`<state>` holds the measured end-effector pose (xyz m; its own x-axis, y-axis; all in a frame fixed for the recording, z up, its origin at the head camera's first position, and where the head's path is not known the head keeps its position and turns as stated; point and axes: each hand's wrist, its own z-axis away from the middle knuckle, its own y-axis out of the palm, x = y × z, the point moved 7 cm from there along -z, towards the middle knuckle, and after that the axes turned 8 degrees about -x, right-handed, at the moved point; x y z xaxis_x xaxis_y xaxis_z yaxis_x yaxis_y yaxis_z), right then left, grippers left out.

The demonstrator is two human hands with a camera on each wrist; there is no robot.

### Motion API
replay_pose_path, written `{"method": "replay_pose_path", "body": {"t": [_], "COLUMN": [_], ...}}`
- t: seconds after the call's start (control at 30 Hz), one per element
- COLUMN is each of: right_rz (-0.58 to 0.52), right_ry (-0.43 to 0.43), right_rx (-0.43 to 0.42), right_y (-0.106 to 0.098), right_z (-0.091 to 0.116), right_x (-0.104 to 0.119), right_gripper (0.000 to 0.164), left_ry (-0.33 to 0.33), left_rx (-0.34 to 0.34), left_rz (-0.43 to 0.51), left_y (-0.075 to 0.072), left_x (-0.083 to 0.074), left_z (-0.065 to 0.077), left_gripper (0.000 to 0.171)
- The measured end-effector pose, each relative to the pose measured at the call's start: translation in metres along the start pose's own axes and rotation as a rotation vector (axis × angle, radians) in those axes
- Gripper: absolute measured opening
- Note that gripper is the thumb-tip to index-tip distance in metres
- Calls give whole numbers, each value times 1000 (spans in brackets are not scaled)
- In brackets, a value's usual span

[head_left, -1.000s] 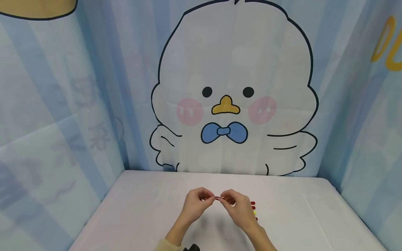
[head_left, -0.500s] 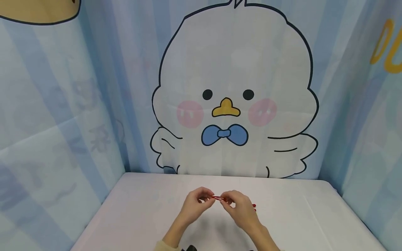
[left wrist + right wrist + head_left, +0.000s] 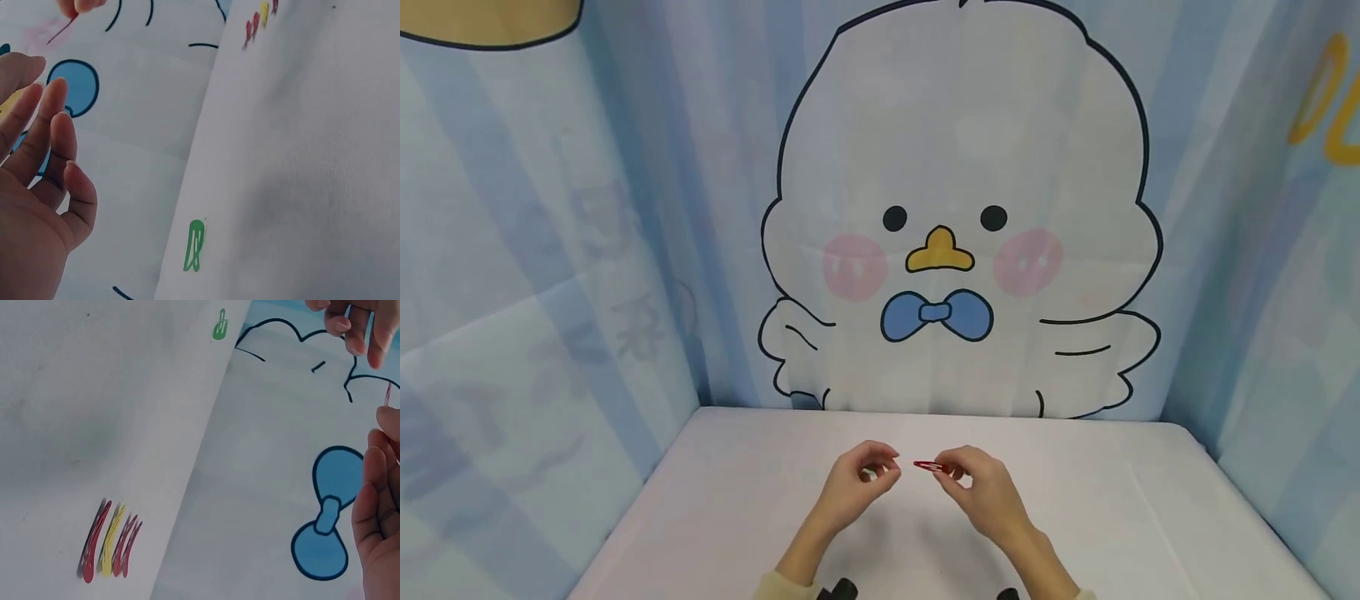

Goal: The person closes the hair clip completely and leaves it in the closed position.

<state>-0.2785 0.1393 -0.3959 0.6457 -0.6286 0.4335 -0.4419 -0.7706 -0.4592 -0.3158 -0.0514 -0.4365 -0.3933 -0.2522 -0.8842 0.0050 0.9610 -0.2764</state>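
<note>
My right hand pinches one end of a red snap hair clip between thumb and fingertips, its other end pointing left. The same clip is seen edge-on as a thin red line in both wrist views. Facing it, my left hand holds nothing; its fingers are loosely bent, with a small gap between them and the clip. A green hair clip lies on the table by itself, on the left hand's side. By the right hand lies a row of several hair clips, with a yellow clip among red ones.
Both hands are above a white table. Behind it hangs a light blue and white curtain with a cartoon duck print, and more printed cloth encloses the sides. Dark wrist devices show at the bottom edge.
My left hand has let go of the red hair clip and drawn back to the left. My right hand keeps the clip and has shifted slightly right.
</note>
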Motion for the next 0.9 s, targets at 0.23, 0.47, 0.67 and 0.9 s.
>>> {"method": "replay_pose_path", "body": {"t": [0.23, 0.47, 0.67, 0.9], "right_rz": [-5, -27, -47, -50], "right_ry": [-8, -9, 51, 101], "right_rx": [-2, 10, 54, 77], "right_y": [-7, -13, -17, -22], "right_z": [3, 2, 5, 10], "right_x": [-7, -13, -19, -28], "right_gripper": [30, 29, 28, 29], "left_ry": [-33, -36, -28, -74], "left_rx": [-39, -84, -87, -68], "left_rz": [-18, -38, -101, -128], "left_y": [-17, -37, -48, -52], "left_x": [16, 29, 43, 64], "left_z": [1, -2, -8, -14], "left_gripper": [18, 20, 18, 17]}}
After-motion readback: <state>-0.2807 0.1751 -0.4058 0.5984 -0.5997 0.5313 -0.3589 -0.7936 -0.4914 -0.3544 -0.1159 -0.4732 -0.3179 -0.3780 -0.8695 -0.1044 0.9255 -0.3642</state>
